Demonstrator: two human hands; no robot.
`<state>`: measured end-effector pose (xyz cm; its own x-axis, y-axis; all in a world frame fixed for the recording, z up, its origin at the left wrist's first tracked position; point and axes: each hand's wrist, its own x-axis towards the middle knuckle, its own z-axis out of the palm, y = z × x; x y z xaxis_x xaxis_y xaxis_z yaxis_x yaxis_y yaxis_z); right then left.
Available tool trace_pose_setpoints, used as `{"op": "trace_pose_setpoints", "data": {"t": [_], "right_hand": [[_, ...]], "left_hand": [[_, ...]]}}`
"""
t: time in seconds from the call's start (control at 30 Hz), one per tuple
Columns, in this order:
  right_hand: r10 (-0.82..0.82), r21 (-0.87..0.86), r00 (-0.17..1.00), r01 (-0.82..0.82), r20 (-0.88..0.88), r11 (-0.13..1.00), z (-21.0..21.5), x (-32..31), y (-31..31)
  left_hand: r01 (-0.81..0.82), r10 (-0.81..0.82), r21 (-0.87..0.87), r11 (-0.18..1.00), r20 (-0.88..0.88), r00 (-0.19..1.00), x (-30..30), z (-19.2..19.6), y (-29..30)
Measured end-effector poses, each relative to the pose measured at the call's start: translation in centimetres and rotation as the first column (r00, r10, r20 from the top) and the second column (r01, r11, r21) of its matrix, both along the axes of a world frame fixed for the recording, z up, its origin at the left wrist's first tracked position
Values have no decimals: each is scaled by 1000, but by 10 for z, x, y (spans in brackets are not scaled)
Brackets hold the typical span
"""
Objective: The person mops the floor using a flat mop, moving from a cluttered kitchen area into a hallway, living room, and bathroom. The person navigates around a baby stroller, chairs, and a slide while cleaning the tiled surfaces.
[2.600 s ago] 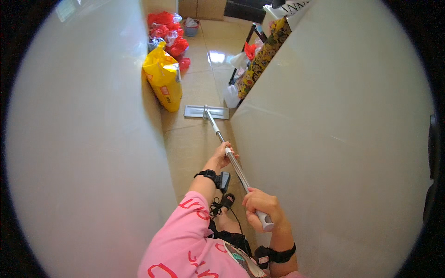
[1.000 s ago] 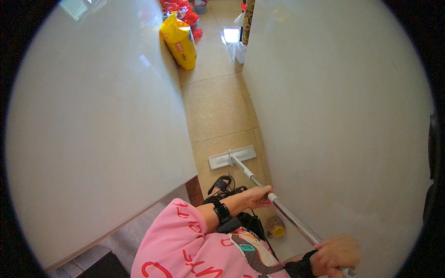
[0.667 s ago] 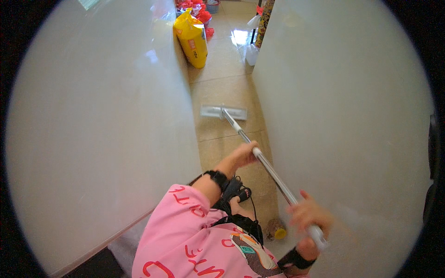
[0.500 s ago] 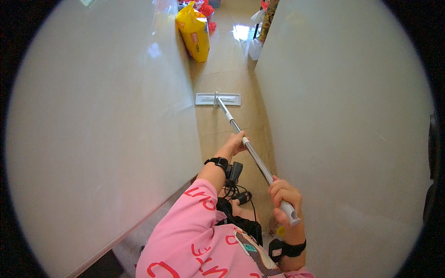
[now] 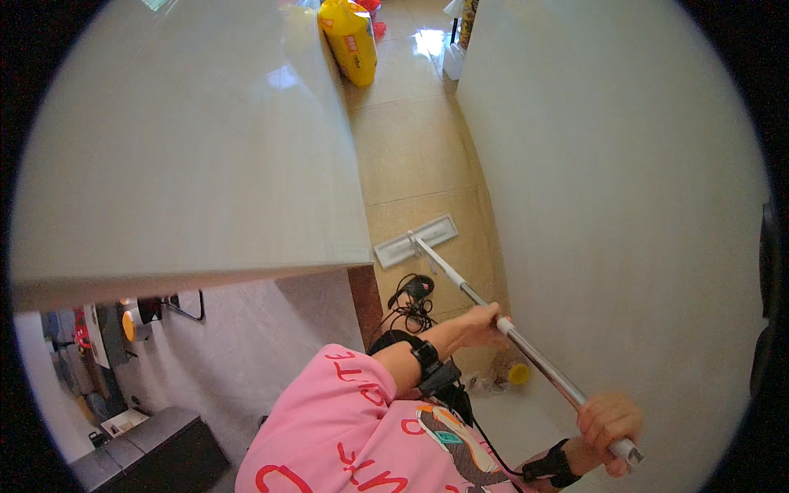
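A flat mop with a long metal pole (image 5: 542, 366) slants from the lower right up to its white rectangular head (image 5: 417, 240), which lies tilted on the tan tiled floor. My left hand (image 5: 481, 323) is closed round the middle of the pole. Near the pole's end my right hand (image 5: 610, 426) grips it, slightly blurred, with the grey end cap sticking out past the fingers. The mop head sits between the left wall's corner and the right wall, just beyond my foot (image 5: 417, 287).
White walls (image 5: 205, 164) flank the narrow passage. A yellow bag (image 5: 351, 41) leans against the left wall farther along. By my legs are black cables (image 5: 413, 312) and a container with a yellow lid (image 5: 519, 374). A dark cabinet (image 5: 156, 456) stands at lower left.
The mop head has come nearer and turned at an angle. Both hands have shifted right and down with the pole. More room shows at the lower left.
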<state>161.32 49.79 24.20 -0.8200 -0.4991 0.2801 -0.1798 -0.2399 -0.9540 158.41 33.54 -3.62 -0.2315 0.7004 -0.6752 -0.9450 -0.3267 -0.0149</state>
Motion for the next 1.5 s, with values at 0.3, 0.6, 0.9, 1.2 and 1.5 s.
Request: {"op": "trace_pose_setpoints", "data": {"t": [0.3,0.6,0.9,1.2,1.5], "right_hand": [[-34,-40,994,30,-102,999,108,-103,-17],[-645,231,764,630,-15,741,63,-115,-102],[-728,266,685,700,9,662,130,-40,-70],[-734,142,660,752,-163,644,111,21,-68],[-862,329,506,818,-21,472,8,26,-87]], "left_hand": [[84,-84,22,996,5,996,-124,99,-13],[108,-196,-377,920,-203,959,-244,46,-50],[639,-645,-107,762,-36,763,-121,75,8],[727,-733,-105,678,-32,679,-54,70,20],[284,-365,-418,863,-128,922,-146,-27,10]]}}
